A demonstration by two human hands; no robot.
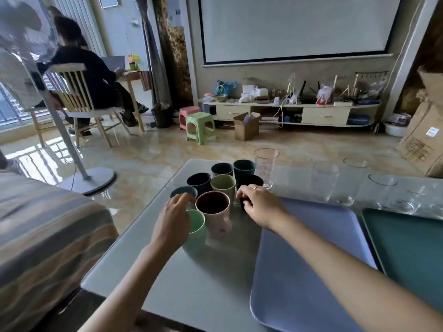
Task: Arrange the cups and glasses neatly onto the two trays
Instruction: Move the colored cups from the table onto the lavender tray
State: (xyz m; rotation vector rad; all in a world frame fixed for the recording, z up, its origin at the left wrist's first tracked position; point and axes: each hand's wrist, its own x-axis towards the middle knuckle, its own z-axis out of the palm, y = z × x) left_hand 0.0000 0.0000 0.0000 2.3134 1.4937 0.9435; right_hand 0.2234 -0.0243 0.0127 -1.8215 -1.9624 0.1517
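Several coloured cups stand grouped at the table's left. My left hand (173,218) curls over the rim of a light green cup (197,226), beside a pink cup (214,213). My right hand (257,204) closes around a small dark cup (244,202), which it mostly hides. Behind them stand an olive cup (223,185), dark blue cups (199,182) and a teal cup (244,168). A tall clear glass (266,167) and several other clear glasses (323,185) line the far edge. A lavender tray (294,271) and a teal tray (405,245) lie bare at right.
The grey table (191,279) has its left edge near a striped sofa (43,236). A standing fan (79,164) is on the floor beyond. A person sits on a chair at the far left. Stools and cardboard boxes stand across the room.
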